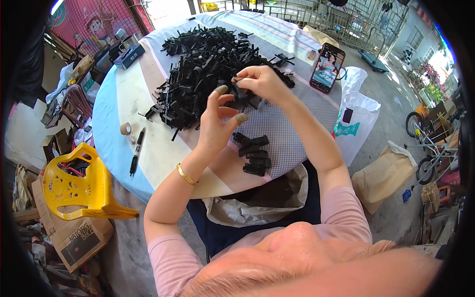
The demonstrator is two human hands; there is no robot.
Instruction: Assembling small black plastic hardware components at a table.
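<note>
A big heap of small black strips (190, 74) lies on the round cloth-covered table. At its near edge is my left hand (216, 121), thumb and forefinger apart, with brown wrapping on their tips. Nothing shows held in it. My right hand (264, 85) is just right of it, its fingers pinched together over the heap. A tiny bit shows at those fingertips, too small to name. Several black bundles (256, 154) lie in a short column on the cloth, nearer to me than my hands.
An open brown paper sack (237, 213) sits at the table's near edge, over my lap. Left on the table are a pen (137, 151), a tape roll (125, 129) and a dark blue box (129, 56). A phone (327, 68) stands right. A yellow chair (84, 185) is left.
</note>
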